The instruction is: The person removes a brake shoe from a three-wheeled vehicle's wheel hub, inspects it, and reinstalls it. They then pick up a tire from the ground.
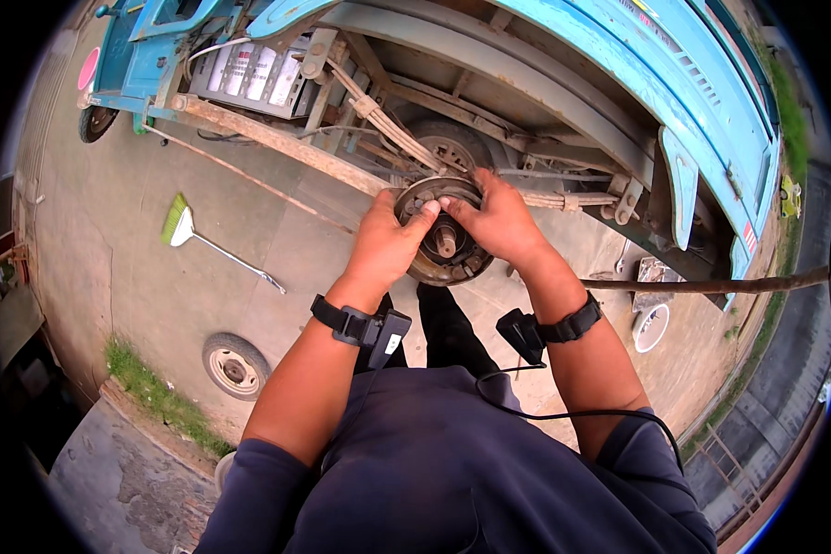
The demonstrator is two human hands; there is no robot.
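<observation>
In front of me a rusty round brake assembly (462,270) sits under the side of a blue cargo vehicle (572,37), with an axle stub (446,242) sticking out of its middle. My left hand (388,235) grips its upper left rim, and my right hand (503,220) grips the upper right. Both thumbs press close together on the inner parts near the top, while most of the fingers are hidden behind the rim. Whether a small part lies under the thumbs, I cannot tell. Each wrist wears a black strap with a small device.
Leaf springs (383,122) and frame rails run above the brake assembly. A loose wheel (235,366) lies on the ground at left, below a green broom (183,224). To the right are a long wooden pole (711,284) and a white basin (651,328).
</observation>
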